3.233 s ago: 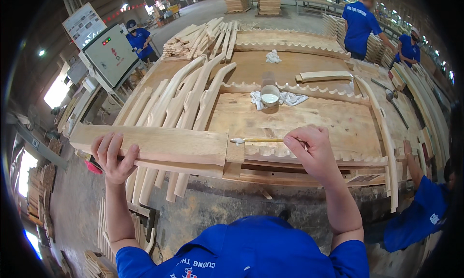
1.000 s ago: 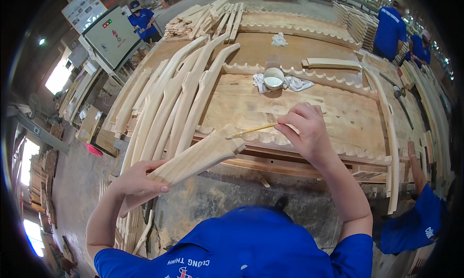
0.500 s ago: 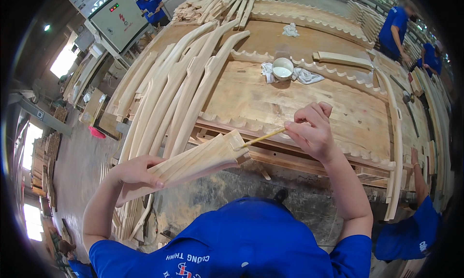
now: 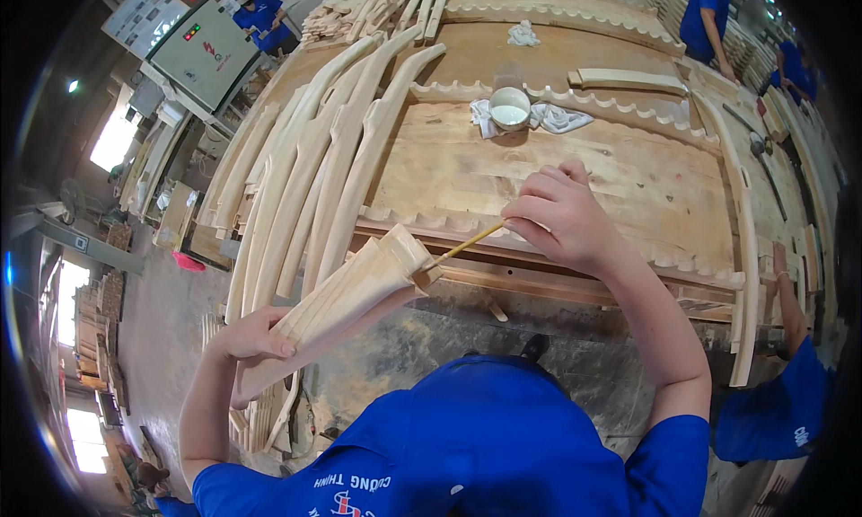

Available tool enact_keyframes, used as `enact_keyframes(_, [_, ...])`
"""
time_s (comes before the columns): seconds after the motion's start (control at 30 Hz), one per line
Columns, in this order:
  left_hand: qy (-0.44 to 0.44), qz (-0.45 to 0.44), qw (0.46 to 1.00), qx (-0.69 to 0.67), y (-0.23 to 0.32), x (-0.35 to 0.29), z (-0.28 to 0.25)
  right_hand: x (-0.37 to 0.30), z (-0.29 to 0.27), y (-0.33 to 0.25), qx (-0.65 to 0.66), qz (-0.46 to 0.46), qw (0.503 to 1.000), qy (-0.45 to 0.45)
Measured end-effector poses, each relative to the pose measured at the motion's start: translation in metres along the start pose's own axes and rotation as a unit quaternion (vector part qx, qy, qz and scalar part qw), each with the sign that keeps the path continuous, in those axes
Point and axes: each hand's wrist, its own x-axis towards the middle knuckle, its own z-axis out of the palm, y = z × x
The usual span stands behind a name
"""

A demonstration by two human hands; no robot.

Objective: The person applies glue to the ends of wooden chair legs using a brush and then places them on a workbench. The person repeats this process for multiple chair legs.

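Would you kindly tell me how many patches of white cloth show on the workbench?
3: the first patch lies left of the cup, the second patch right of it, the third patch farther back; the cup may hide more.

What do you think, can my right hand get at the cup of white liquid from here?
Probably yes: the flat wooden board between your right hand and the cup seems to leave the way free, though that hand holds a thin yellow stick.

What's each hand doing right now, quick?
Left hand: closed, gripping a pale wooden piece with a stepped end.
Right hand: closed, pinching a thin yellow stick.
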Motion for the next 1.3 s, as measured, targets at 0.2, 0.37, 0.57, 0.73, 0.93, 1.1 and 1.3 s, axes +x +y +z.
enact_keyframes(0.2, [0.04, -0.014, 0.997, -0.065, -0.013, -0.001, 0.009, 0.003, -0.006, -0.026, -0.075, 0.013, 0.989, -0.129])
enact_keyframes(0.37, [0.051, -0.018, 0.994, -0.097, -0.018, 0.002, 0.015, -0.001, -0.002, -0.046, -0.047, 0.051, 0.985, -0.156])
enact_keyframes(0.57, [0.05, -0.01, 0.994, -0.095, -0.029, 0.005, 0.018, -0.02, 0.032, -0.065, -0.049, 0.056, 0.993, -0.089])
enact_keyframes(0.73, [0.057, -0.009, 0.996, -0.062, -0.036, 0.006, 0.014, -0.018, 0.046, -0.067, -0.067, 0.051, 0.996, -0.031])
enact_keyframes(0.93, [0.061, -0.025, 0.996, -0.059, -0.04, 0.001, 0.011, -0.018, 0.052, -0.076, -0.132, 0.037, 0.991, 0.008])
enact_keyframes(1.1, [0.074, -0.028, 0.995, -0.065, -0.051, -0.004, 0.004, -0.015, 0.056, -0.085, -0.127, 0.035, 0.99, 0.048])
enact_keyframes(1.3, [0.064, -0.036, 0.995, -0.06, -0.062, -0.011, -0.007, -0.008, 0.058, -0.085, -0.141, 0.011, 0.987, 0.07])
